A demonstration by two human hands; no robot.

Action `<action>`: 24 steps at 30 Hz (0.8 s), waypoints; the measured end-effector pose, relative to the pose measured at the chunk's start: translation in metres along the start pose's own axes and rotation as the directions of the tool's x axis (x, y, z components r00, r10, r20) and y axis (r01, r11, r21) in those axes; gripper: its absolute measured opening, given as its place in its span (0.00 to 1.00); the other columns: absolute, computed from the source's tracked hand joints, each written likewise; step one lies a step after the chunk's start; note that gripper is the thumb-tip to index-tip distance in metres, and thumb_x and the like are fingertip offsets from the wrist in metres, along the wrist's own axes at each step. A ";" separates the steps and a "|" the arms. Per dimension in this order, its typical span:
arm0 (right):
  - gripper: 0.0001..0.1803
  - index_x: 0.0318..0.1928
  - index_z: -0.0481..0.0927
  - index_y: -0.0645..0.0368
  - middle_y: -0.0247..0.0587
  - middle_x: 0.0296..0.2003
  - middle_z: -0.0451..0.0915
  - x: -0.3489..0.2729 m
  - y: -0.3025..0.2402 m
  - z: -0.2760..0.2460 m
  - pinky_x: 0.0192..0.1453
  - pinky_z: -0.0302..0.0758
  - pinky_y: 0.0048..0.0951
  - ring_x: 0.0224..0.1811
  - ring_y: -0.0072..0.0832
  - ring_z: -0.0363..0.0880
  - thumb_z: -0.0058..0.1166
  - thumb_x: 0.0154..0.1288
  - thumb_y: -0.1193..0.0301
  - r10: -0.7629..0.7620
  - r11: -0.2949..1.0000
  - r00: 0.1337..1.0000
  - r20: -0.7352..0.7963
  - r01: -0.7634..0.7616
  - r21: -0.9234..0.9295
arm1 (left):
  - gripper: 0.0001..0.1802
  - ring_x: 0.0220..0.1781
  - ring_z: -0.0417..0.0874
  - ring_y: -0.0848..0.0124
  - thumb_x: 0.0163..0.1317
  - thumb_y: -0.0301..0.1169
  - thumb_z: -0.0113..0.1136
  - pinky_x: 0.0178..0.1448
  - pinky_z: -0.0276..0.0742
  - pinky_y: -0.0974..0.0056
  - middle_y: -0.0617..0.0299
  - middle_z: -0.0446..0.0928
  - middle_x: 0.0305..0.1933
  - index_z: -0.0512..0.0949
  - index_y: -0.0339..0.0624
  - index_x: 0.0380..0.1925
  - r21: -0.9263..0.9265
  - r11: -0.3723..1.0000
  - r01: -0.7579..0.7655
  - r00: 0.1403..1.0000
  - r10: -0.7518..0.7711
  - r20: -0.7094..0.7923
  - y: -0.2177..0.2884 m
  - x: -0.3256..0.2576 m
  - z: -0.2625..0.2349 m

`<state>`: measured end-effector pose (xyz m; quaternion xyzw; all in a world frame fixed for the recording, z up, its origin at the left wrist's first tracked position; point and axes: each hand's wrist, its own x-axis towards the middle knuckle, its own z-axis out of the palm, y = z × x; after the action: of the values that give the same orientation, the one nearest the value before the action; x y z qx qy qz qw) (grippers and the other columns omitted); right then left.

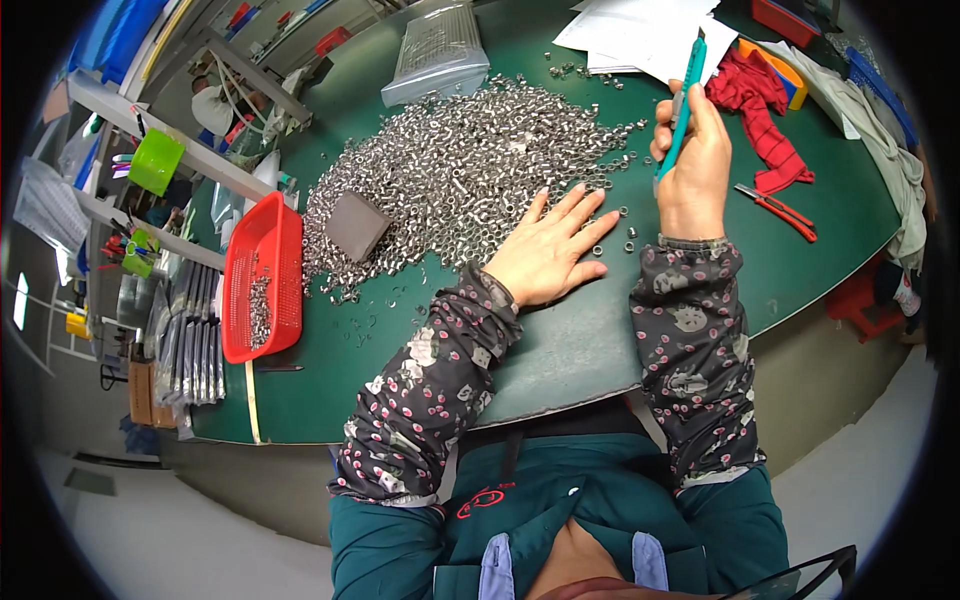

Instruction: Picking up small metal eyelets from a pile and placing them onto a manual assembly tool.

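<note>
- On the dark green table point(560, 340), at its left edge, stands one red plastic basket point(262, 275); it holds a small scatter of the same little metal rings along its left side, and most of its floor is bare.
- Toward the far edge lies one clear plastic bag point(437, 52), flat and filled with small metal parts, touching the top of the heap.
- One large heap of small silvery metal rings point(460, 170) spreads across the middle of the table; the pieces are far too many to count. A few strays lie apart near the white papers point(640, 35) and by the hands.
- One grey block point(356, 226) rests on the left part of the heap, beside the basket.
- Right of the hands: one red cloth point(760, 105), one orange tray point(775, 68) partly under it, and one pair of red-handled pliers point(778, 210) lying flat, well apart from the heap.
- The left hand point(548, 252) lies palm down on the table at the heap's lower right edge, fingers spread and straight, grasping nothing; the fingertips touch the outermost rings.
- The right hand point(692, 165) is raised just right of the heap, its fingers curled firmly around one teal pen-like tool point(684, 100) held upright, tip pointing away from the person.
</note>
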<state>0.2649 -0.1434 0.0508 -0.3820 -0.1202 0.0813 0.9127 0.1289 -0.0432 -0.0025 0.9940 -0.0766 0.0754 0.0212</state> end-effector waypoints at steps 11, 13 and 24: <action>0.14 0.36 0.71 0.62 0.31 0.19 0.70 0.000 0.005 -0.002 0.16 0.55 0.17 0.14 0.14 0.60 0.42 0.60 0.62 0.057 0.998 0.997 0.058 -0.054 -0.042 | 0.33 0.65 0.46 0.58 0.56 0.54 0.37 0.65 0.41 0.51 0.54 0.49 0.63 0.54 0.49 0.58 0.005 0.997 -0.071 0.996 0.070 0.058 -0.015 -0.030 -0.013; 0.14 0.36 0.71 0.62 0.31 0.19 0.70 0.001 0.007 -0.003 0.16 0.55 0.17 0.14 0.14 0.61 0.42 0.60 0.62 0.080 0.996 0.994 0.074 -0.076 -0.051 | 0.34 0.65 0.47 0.57 0.56 0.55 0.36 0.65 0.40 0.51 0.53 0.49 0.63 0.54 0.49 0.58 -0.007 0.997 -0.075 0.996 0.075 0.048 -0.020 -0.036 -0.011; 0.14 0.36 0.72 0.61 0.30 0.19 0.70 0.003 0.016 -0.002 0.16 0.54 0.17 0.14 0.14 0.60 0.43 0.60 0.62 0.107 0.984 0.991 0.077 -0.095 -0.152 | 0.28 0.67 0.41 0.60 0.59 0.46 0.40 0.65 0.33 0.47 0.60 0.46 0.65 0.54 0.51 0.58 -0.234 0.971 0.039 0.999 -0.043 -0.011 -0.031 -0.049 -0.054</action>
<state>0.2677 -0.1332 0.0387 -0.4505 -0.1451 0.1345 0.8706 0.0776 -0.0023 0.0424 0.9853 -0.0641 0.0736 0.1402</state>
